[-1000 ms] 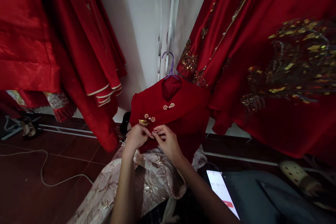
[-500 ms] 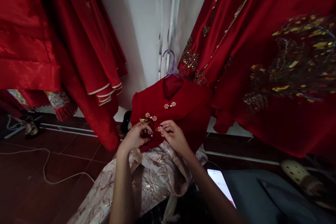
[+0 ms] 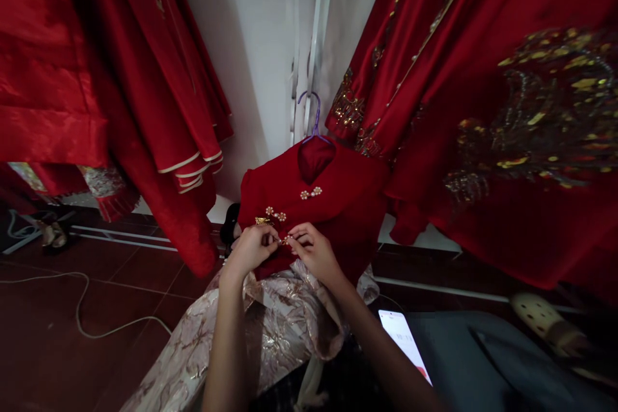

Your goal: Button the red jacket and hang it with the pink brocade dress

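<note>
A dark red garment (image 3: 350,196) hangs on a purple hanger (image 3: 317,119) in front of me. Over its front are a pearl flower clasp (image 3: 311,193) near the neck and a second one (image 3: 275,213) lower down. Below these, a third pearl clasp (image 3: 284,241) shows between my fingertips. My left hand (image 3: 252,248) pinches its left end, and my right hand (image 3: 315,252) pinches the right end. Whether its two halves are hooked together is too small to tell. A gold ornament (image 3: 263,221) lies just above my left hand, partly covered by it.
Red garments hang at left (image 3: 159,77) and right (image 3: 483,109), the right one with gold sequins. Pale patterned fabric (image 3: 275,322) lies under my forearms. A lit phone (image 3: 403,344) rests at lower right, near a cream clog (image 3: 535,315). A cable (image 3: 87,309) crosses the floor.
My hands have come closer together. The left thumb and fingers have closed to a pinch, and the right hand has moved slightly left with its clasp end.
</note>
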Tool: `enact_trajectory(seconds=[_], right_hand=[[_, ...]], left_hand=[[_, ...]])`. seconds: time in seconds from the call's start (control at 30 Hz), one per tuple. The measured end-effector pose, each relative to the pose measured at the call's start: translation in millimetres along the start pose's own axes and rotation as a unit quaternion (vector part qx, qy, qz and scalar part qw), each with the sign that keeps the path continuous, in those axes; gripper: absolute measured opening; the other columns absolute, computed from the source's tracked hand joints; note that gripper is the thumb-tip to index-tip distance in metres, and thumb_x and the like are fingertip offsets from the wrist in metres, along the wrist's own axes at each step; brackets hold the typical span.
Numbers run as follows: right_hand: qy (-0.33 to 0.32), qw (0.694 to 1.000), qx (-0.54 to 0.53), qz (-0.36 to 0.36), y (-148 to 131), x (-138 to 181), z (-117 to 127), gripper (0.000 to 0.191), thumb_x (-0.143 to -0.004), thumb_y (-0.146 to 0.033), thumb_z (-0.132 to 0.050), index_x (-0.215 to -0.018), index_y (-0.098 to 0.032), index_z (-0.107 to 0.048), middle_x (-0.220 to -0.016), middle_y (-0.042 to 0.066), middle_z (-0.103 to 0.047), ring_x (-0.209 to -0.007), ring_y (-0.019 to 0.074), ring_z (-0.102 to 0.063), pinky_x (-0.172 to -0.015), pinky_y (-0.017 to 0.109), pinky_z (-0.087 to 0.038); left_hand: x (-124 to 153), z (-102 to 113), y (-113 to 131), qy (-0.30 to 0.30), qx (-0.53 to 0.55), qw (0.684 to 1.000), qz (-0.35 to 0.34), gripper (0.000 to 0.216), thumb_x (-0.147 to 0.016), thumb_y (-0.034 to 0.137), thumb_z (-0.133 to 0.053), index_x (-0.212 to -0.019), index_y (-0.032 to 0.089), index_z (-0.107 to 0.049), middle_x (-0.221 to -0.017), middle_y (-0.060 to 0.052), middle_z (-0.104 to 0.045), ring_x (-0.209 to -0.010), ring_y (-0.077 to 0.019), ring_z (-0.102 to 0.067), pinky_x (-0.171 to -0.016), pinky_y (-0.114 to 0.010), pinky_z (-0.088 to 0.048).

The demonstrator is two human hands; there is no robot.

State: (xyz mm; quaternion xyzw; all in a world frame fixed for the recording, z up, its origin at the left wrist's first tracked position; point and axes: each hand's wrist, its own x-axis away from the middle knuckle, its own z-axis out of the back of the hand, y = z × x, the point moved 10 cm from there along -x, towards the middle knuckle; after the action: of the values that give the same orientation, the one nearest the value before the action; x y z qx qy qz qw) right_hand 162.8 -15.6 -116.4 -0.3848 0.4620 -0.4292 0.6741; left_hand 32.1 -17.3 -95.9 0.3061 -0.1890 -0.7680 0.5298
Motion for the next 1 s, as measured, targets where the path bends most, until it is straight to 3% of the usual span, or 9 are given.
enact_trajectory(seconds=[0.1,0.23,0.43,0.83,1.0], right_hand=[[0.027,0.999,0.020,0.015,-5.5,2.6,-3.7,0.011,-0.081,-0.026,-0.054,-0.089,-0.019,-0.056,-0.088,0.003,-0.062,-0.073,0.0130,-0.059,-0.057,0.022,-0.051],[0.066,0.996,0.050,0.042,-16.7,7.5,-1.8,0.009,-0.083,-0.022,-0.050,-0.088,-0.020,-0.056,-0.089,0.003,-0.062,-0.075,0.0122,-0.059,-0.059,0.021,-0.050],[0.057,0.994,0.077,0.053,-24.1,9.3,-1.2,0.010,-0.082,-0.022,-0.050,-0.087,-0.020,-0.058,-0.090,0.004,-0.063,-0.075,0.0124,-0.059,-0.062,0.022,-0.050],[0.052,0.995,0.068,0.056,-22.9,9.4,-1.9,0.010,-0.082,-0.023,-0.051,-0.088,-0.020,-0.058,-0.090,0.003,-0.063,-0.075,0.0122,-0.059,-0.064,0.022,-0.051],[0.035,0.995,0.077,0.044,-17.7,5.8,-2.5,0.013,-0.080,-0.026,-0.055,-0.091,-0.019,-0.058,-0.088,0.004,-0.062,-0.073,0.0121,-0.058,-0.060,0.022,-0.049]], left_hand=[[2.5,0.4,-4.4,-0.007,0.032,0.999,0.031,0.010,-0.073,0.019,-0.057,-0.080,0.018,-0.064,-0.070,0.000,-0.064,-0.063,-0.0121,-0.057,-0.060,-0.022,-0.040],[3.1,-9.1,-13.3,-0.024,0.114,0.992,0.049,0.012,-0.073,0.024,-0.059,-0.080,0.017,-0.066,-0.077,-0.004,-0.069,-0.073,-0.0148,-0.064,-0.067,-0.023,-0.046],[2.3,-20.1,-26.2,-0.028,0.220,0.970,0.096,0.020,-0.065,0.030,-0.068,-0.077,0.014,-0.066,-0.078,-0.007,-0.070,-0.072,-0.0171,-0.065,-0.067,-0.025,-0.050],[5.1,-12.1,-30.8,-0.011,0.176,0.975,0.135,0.020,-0.065,0.030,-0.066,-0.076,0.015,-0.072,-0.072,-0.005,-0.070,-0.066,-0.0169,-0.062,-0.061,-0.024,-0.047],[3.0,-8.2,-25.6,-0.014,0.128,0.988,0.079,0.018,-0.068,0.031,-0.066,-0.079,0.017,-0.071,-0.074,-0.003,-0.067,-0.069,-0.0146,-0.058,-0.064,-0.024,-0.044]])
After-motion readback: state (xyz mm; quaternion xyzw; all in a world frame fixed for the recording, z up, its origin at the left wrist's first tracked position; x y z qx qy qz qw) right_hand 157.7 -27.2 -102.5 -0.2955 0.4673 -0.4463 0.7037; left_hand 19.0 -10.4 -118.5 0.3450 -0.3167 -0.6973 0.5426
